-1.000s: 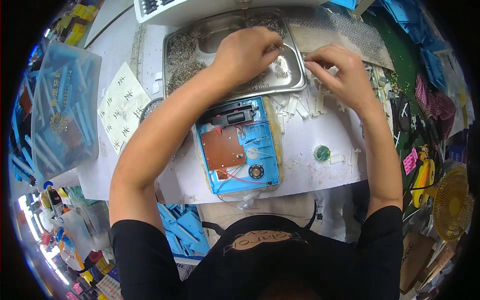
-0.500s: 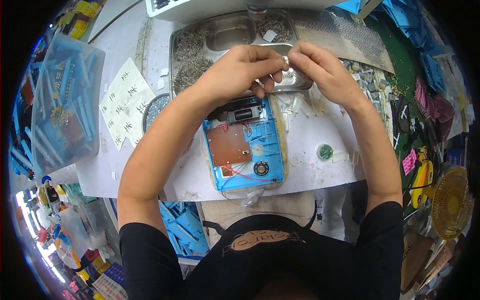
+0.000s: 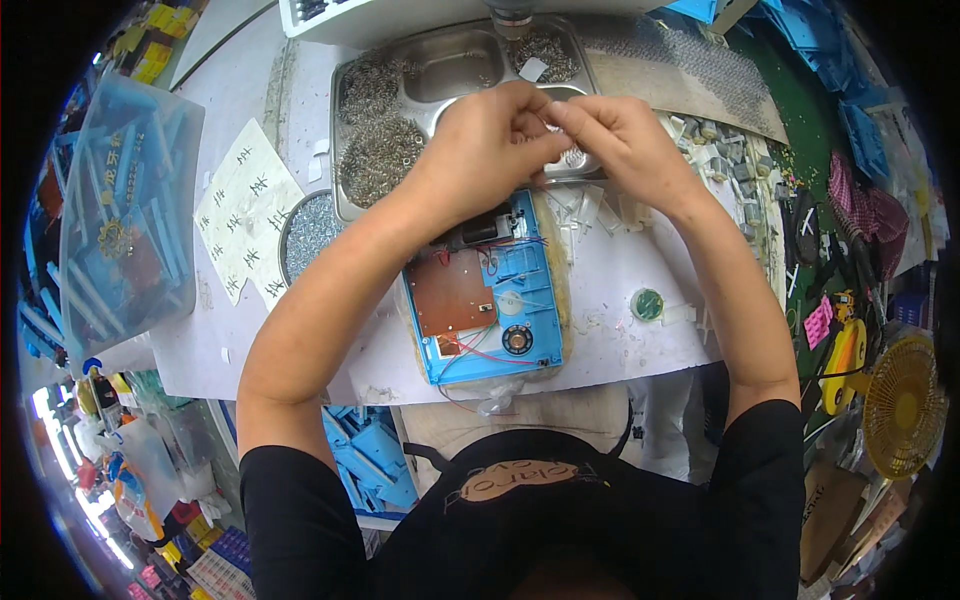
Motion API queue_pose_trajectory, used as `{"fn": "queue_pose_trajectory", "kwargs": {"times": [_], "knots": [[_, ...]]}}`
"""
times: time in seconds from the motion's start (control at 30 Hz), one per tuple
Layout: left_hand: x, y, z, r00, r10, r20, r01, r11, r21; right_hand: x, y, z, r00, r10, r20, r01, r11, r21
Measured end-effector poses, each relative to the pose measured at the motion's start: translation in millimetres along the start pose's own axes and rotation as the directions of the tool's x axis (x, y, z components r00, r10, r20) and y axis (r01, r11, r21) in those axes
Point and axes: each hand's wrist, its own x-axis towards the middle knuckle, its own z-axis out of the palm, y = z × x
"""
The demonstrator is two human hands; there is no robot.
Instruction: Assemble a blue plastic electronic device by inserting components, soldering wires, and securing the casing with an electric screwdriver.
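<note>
Above the metal compartment tray [image 3: 338, 195], my left hand [image 3: 495, 145] and my right hand [image 3: 625, 145] meet with fingertips pinched together. Whatever sits between the fingers is too small and covered to make out. Small springy metal parts [image 3: 382, 150] fill the tray's left compartments, and more lie in the one at the back right. Just below my hands rests a blue plastic casing [image 3: 535, 290], opened up, with a brown board [image 3: 450, 290], a round speaker [image 3: 518, 340] and thin red wires in it. My left hand overlaps the casing's far edge.
A round container of small screws [image 3: 312, 240] stands left of the tray, beside a marked paper sheet [image 3: 250, 210]. Further left is a clear bin [image 3: 130, 220] of blue parts. Right of the casing lie a green tape roll [image 3: 648, 304] and white pieces [image 3: 597, 208].
Both hands have shifted slightly left, and their fingertips have come closer together. A small shiny metal piece that showed at the fingertips earlier is now hidden.
</note>
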Motion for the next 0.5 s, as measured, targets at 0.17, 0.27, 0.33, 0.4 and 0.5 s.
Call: {"fn": "queue_pose_trajectory", "kwargs": {"times": [0.17,0.27,0.33,0.4,0.5], "knots": [[2,0,-13,0.950,-0.177,0.255,0.255,0.914,-0.316,-7,-4,-9,0.999,-0.038,-0.025,0.040,0.998,0.057],[2,-3,-19,0.876,-0.219,0.429,0.459,0.650,-0.605,-12,0,-6,0.971,-0.214,-0.105,0.219,0.975,0.039],[2,-6,-22,0.824,-0.224,0.520,0.552,0.521,-0.651,-16,3,-7,0.909,-0.395,-0.132,0.374,0.913,-0.164],[4,-9,-24,0.773,-0.189,0.605,0.620,0.429,-0.657,-13,9,-5,0.786,-0.605,-0.127,0.537,0.770,-0.343],[4,-14,-25,0.736,-0.147,0.661,0.657,0.393,-0.643,-12,6,1,0.668,-0.735,-0.112,0.615,0.631,-0.473]]}}
